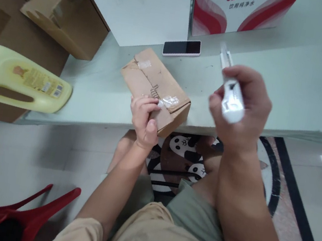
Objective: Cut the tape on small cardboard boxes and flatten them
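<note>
A small brown cardboard box (158,82) with clear tape on top lies at the near edge of a pale table (294,90). My left hand (145,119) grips the box's near corner, fingers curled on its top. My right hand (241,105) is raised to the right of the box, closed round a white utility knife (230,95) whose blade end points up and away.
A pink-edged phone (182,48) lies behind the box. A yellow jug (15,78) lies on its side at the left, beside open cardboard boxes (64,12). A red-and-white carton (237,7) stands at the back. A red chair (26,213) is at lower left.
</note>
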The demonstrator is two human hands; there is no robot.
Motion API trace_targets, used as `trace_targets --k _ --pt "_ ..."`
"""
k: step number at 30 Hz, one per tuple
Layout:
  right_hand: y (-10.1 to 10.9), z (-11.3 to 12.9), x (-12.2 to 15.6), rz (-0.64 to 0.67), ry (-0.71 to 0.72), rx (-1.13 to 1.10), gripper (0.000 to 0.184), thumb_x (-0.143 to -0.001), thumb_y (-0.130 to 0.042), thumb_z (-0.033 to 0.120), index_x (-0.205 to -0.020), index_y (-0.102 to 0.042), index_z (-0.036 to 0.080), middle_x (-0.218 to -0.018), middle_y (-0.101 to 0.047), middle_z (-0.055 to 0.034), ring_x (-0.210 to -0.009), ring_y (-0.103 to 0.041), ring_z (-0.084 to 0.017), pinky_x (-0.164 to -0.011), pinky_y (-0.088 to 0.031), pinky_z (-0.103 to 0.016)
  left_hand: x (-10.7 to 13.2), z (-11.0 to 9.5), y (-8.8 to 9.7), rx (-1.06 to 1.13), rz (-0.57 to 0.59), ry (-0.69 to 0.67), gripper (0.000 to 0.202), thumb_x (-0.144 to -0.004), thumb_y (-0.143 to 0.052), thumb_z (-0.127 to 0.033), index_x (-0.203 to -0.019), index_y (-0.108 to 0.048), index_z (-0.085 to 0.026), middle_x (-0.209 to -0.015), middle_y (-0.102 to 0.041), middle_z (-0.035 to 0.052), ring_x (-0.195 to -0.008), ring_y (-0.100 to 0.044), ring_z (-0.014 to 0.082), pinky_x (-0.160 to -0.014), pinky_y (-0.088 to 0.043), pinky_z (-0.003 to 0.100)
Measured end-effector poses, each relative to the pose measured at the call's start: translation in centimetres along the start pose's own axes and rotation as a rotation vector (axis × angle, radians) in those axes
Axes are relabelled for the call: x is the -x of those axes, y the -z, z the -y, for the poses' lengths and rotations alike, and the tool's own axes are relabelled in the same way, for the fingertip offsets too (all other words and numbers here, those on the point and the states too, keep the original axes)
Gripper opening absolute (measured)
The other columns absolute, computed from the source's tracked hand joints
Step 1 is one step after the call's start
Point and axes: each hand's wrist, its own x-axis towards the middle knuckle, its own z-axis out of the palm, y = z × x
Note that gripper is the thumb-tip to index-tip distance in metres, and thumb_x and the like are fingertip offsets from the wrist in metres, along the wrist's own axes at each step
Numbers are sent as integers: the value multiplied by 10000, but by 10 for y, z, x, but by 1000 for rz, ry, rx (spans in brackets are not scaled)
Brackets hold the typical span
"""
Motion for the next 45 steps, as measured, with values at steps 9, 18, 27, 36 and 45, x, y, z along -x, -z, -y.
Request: trace_targets --k 9,18,27,36,45 --pt "-17 7 13 125 100 -60 237 -999 -547 376 -914 -714 231 -701 -666 -4 -583 -594 -142 -604 -520 -312 2 2 1 -17 -9 39 444 -972 -418 -602 -911 -696 -260 -1006 -688 82 -1093 -590 310 -1181 -336 559" --pt "-22 10 17 234 228 52 184 -918 -559 206 -807 -705 229 -740 -739 -9 -638 -651 -139 -637 -521 -278 0 1 4 -28 25 -42 378 -1006 -404 -491 -965 -702 -262 -1018 -718 73 -1077 -604 302 -1118 -368 556" --pt "-29 13 20 244 240 165 176 -885 -546 172 -776 -674 223 -729 -714 -13 -652 -640 -141 -638 -492 -261 -2 2 3 -49 19 -39 391 -1009 -384 -482 -932 -695 -257 -981 -728 71 -1068 -621 296 -1118 -381 534" --pt "-25 14 23 300 288 228 192 -909 -533 195 -773 -668 199 -746 -697 -17 -632 -606 -118 -619 -460 -237 -4 2 1 -173 17 -74 402 -1009 -349 -478 -859 -639 -243 -936 -726 71 -1033 -629 270 -1089 -419 495" --pt "-25 9 24 348 264 343 239 -928 -513 238 -800 -711 194 -750 -700 -10 -630 -609 -115 -574 -415 -235 -6 1 1 -135 26 -74 372 -1012 -378 -442 -883 -658 -234 -950 -720 67 -1024 -618 263 -1083 -409 499"
